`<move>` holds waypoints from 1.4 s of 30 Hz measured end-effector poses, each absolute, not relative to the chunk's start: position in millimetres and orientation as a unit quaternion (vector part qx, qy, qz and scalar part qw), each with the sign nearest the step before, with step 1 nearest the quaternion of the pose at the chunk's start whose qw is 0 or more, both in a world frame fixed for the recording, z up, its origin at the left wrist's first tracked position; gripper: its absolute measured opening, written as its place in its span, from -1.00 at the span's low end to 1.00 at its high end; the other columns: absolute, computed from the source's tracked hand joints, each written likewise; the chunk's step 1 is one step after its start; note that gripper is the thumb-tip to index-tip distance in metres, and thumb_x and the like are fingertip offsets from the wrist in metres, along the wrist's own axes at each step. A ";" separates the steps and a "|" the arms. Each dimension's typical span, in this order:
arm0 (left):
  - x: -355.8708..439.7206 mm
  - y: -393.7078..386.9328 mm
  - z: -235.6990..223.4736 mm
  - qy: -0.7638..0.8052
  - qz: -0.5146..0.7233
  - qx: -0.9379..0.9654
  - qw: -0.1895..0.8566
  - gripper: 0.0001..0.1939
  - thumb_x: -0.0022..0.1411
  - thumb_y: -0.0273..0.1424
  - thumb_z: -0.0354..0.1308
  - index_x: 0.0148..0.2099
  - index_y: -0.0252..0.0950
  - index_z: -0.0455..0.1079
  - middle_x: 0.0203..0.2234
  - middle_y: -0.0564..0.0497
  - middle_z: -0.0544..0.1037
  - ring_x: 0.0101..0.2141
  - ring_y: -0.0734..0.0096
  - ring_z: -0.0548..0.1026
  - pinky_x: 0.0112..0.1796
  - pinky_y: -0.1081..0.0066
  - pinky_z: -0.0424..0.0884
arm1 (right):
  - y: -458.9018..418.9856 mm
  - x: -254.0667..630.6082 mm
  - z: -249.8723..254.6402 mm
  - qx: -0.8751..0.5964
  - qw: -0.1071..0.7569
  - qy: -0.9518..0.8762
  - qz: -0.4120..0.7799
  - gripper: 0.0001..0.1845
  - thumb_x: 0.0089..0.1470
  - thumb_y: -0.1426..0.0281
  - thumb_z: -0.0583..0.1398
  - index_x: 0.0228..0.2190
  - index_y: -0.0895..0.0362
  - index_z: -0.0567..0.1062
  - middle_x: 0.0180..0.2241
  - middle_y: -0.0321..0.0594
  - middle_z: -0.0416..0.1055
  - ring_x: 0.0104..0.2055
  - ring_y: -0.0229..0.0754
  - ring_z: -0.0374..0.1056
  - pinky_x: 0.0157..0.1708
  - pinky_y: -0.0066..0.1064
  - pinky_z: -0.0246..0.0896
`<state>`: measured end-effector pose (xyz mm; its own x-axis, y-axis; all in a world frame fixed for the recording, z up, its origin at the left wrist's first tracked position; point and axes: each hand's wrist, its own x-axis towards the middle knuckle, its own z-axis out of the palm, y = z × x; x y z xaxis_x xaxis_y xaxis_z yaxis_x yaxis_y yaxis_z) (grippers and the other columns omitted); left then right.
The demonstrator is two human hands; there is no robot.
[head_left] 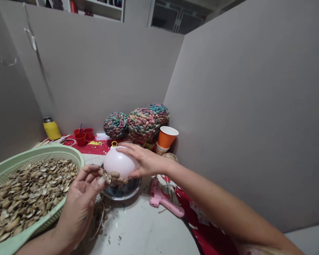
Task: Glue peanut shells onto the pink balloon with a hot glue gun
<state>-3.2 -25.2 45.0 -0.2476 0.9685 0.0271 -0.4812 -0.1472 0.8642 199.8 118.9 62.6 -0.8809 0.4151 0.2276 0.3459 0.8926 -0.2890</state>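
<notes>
Grey panels fill the back and right of frame. White tabletop, lower centre. Green basket of loose shells, lower left. Metal bowl near centre, pale balloon above it. Right hand: grip spread wide, holding balloon. Left hand: grip narrow, pinching one shell by the shell cluster. Probably fitting shells; next move calls for balloon steady, shell edge aligned.
</notes>
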 end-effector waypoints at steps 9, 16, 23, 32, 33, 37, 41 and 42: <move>-6.9 -32.7 44.0 0.403 0.699 0.355 0.473 -0.58 -0.13 -0.37 0.54 -0.20 -0.19 0.49 -0.28 0.07 0.52 -0.23 0.44 0.47 -0.25 0.60 0.48 | 123.7 223.3 24.3 -0.207 0.339 -0.682 0.614 0.13 -0.25 0.16 0.51 0.27 -0.01 0.14 0.29 -0.04 0.16 0.30 0.11 0.14 0.22 -0.04 0.13; -9.1 -39.6 46.0 0.442 0.699 0.386 0.409 -0.59 -0.14 -0.31 0.55 -0.22 -0.13 0.51 -0.25 0.06 0.57 -0.21 0.40 0.52 -0.21 0.59 0.50 | 117.5 219.0 13.3 -0.191 0.341 -0.580 0.715 0.09 -0.30 0.17 0.51 0.23 -0.01 0.20 0.20 -0.02 0.32 0.20 0.13 0.30 0.08 -0.10 0.30; -24.3 -63.4 59.4 0.488 0.651 0.442 0.379 -0.64 -0.09 -0.29 0.51 -0.21 -0.14 0.53 -0.28 -0.01 0.59 -0.24 0.24 0.56 -0.26 0.47 0.57 | 121.4 225.2 10.0 -0.134 0.330 -0.652 0.670 0.16 -0.34 0.23 0.55 0.25 -0.03 0.18 0.28 -0.05 0.18 0.32 0.15 0.10 0.20 -0.05 0.16; -22.8 -40.5 114.8 0.494 0.494 0.631 0.338 -0.86 0.14 -0.33 0.33 -0.27 -0.24 0.48 -0.37 -0.02 0.54 -0.34 0.32 0.51 -0.32 0.43 0.51 | 124.1 226.1 10.3 -0.146 0.296 -0.720 0.611 0.20 -0.28 0.18 0.53 0.30 -0.06 0.11 0.29 -0.05 0.13 0.29 0.16 0.13 0.21 0.00 0.13; -20.2 -33.8 117.7 0.495 0.470 0.649 0.335 -0.90 0.16 -0.36 0.29 -0.27 -0.25 0.46 -0.38 0.00 0.53 -0.35 0.34 0.50 -0.32 0.42 0.49 | 124.4 225.6 9.8 -0.150 0.296 -0.724 0.604 0.20 -0.29 0.17 0.53 0.31 -0.07 0.11 0.30 -0.05 0.11 0.30 0.18 0.12 0.20 0.01 0.15; -11.3 -11.8 122.0 0.503 0.406 0.706 0.291 -0.94 0.19 -0.42 0.20 -0.27 -0.27 0.39 -0.39 0.04 0.51 -0.36 0.38 0.48 -0.32 0.39 0.45 | 124.9 223.7 7.7 -0.155 0.297 -0.740 0.583 0.21 -0.30 0.12 0.53 0.31 -0.08 0.12 0.32 -0.06 0.07 0.32 0.20 0.08 0.20 0.01 0.14; -5.7 -0.3 123.8 0.502 0.363 0.748 0.239 -0.97 0.18 -0.43 0.17 -0.30 -0.28 0.38 -0.43 0.05 0.52 -0.38 0.40 0.45 -0.33 0.40 0.41 | 125.0 223.6 6.5 -0.147 0.294 -0.750 0.574 0.19 -0.27 0.12 0.52 0.31 -0.10 0.11 0.35 -0.08 0.01 0.34 0.20 0.03 0.22 0.00 0.12; -4.8 1.6 124.4 0.502 0.356 0.755 0.226 -0.97 0.18 -0.43 0.16 -0.31 -0.28 0.39 -0.44 0.05 0.52 -0.39 0.41 0.45 -0.34 0.41 0.39 | 125.0 223.8 6.4 -0.150 0.294 -0.748 0.576 0.20 -0.28 0.12 0.52 0.31 -0.09 0.10 0.36 -0.08 0.00 0.35 0.20 0.03 0.22 0.00 0.12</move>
